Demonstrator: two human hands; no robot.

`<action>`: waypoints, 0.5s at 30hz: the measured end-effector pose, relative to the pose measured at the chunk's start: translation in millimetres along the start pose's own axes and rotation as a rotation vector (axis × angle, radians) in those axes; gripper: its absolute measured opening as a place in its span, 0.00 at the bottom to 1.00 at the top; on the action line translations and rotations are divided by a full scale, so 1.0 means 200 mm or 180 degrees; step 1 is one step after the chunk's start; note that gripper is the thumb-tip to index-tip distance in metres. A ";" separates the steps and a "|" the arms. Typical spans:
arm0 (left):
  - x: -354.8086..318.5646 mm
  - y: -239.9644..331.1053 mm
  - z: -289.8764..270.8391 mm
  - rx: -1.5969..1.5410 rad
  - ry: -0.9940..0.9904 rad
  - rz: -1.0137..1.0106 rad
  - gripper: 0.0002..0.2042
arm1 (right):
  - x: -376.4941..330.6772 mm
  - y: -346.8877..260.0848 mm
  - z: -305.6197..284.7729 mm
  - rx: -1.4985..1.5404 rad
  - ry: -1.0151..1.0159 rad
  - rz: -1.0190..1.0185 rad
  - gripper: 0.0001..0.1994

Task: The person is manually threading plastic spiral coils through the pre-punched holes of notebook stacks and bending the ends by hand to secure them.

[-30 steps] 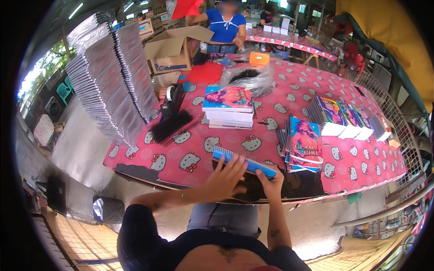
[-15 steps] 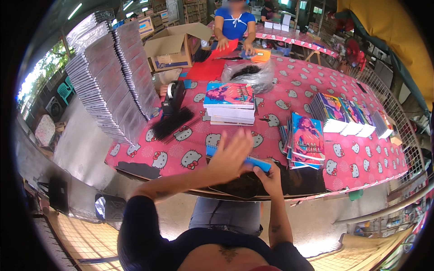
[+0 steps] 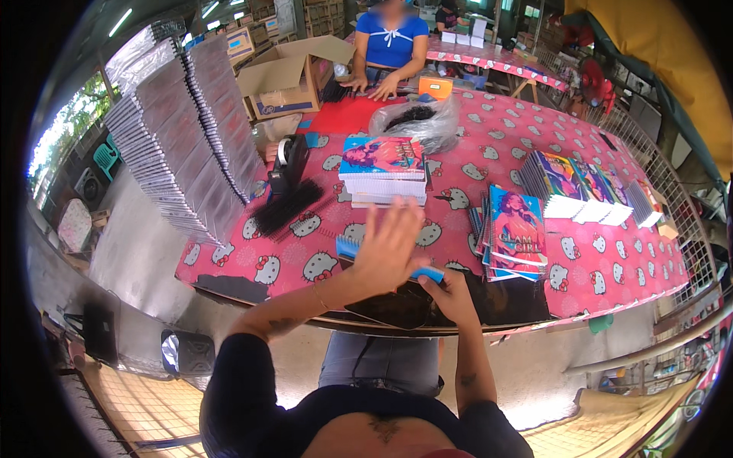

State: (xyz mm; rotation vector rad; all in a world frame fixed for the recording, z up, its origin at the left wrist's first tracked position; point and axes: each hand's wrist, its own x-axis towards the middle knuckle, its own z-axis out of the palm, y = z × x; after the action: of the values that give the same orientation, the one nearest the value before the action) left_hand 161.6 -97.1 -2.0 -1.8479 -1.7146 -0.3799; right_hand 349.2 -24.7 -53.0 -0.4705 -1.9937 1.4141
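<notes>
At the near edge of the table lies a blue-covered notebook (image 3: 349,248), mostly hidden beneath my left hand (image 3: 388,246). That hand is stretched flat across it, fingers extended and a little blurred. My right hand (image 3: 445,296) grips the notebook's right end, thumb on top. Just beyond is a stack of notebooks (image 3: 382,164) with pink and blue illustrated covers and white page edges. Loose black binding coils (image 3: 289,210) lie to the left, beside a black tape dispenser (image 3: 289,164). A smaller pile of finished-looking spiral notebooks (image 3: 518,229) sits to the right.
A tall stack of wrapped notebooks (image 3: 179,145) rises at the left. Behind are an open cardboard box (image 3: 286,84), a plastic bag of black coils (image 3: 427,126) and a red sheet (image 3: 347,116). More notebooks (image 3: 576,187) stand far right. A person in blue (image 3: 393,42) works opposite.
My left hand has shifted slightly along the notebook, which now shows more at its left end. Across the table, the person's hands have moved left, and the raised red piece no longer shows lifted.
</notes>
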 end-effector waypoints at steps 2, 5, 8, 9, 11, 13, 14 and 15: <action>-0.19 0.14 -0.02 -0.0381 -0.0182 0.0480 0.45 | -0.01 0.02 -0.06 0.0132 -0.0138 0.0354 0.10; -0.17 0.17 -0.02 -0.0377 -0.0340 0.0443 0.43 | 0.01 0.10 -0.03 -0.0243 0.0105 -0.0369 0.10; 0.00 0.05 -0.01 -0.0273 0.0020 0.0252 0.42 | 0.03 0.01 -0.02 -0.0487 0.0076 -0.0129 0.10; -0.12 0.11 0.05 -0.0555 -0.0013 0.0370 0.42 | 0.04 -0.07 -0.03 -0.0590 0.0006 -0.0047 0.10; -0.37 0.20 0.12 -0.1051 -0.0061 0.0712 0.42 | 0.03 0.00 -0.02 -0.0411 0.0062 -0.0189 0.10; -0.18 0.15 0.03 -0.0900 -0.0139 0.0483 0.41 | 0.03 0.02 -0.03 -0.0456 0.0059 -0.0196 0.10; -0.08 0.11 -0.01 -0.0788 -0.0182 0.0335 0.40 | 0.04 0.00 -0.03 -0.0555 -0.0011 -0.0157 0.10; -0.02 0.09 0.01 -0.0720 -0.0014 0.0313 0.40 | 0.04 -0.01 -0.05 -0.0676 -0.0075 -0.0107 0.10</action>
State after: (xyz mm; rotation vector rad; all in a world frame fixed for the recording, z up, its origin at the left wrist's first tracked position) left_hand 177.2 -99.3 -10.6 -2.0852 -1.6317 -0.5489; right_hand 349.8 -13.4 -46.3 -0.5121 -2.1720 1.1980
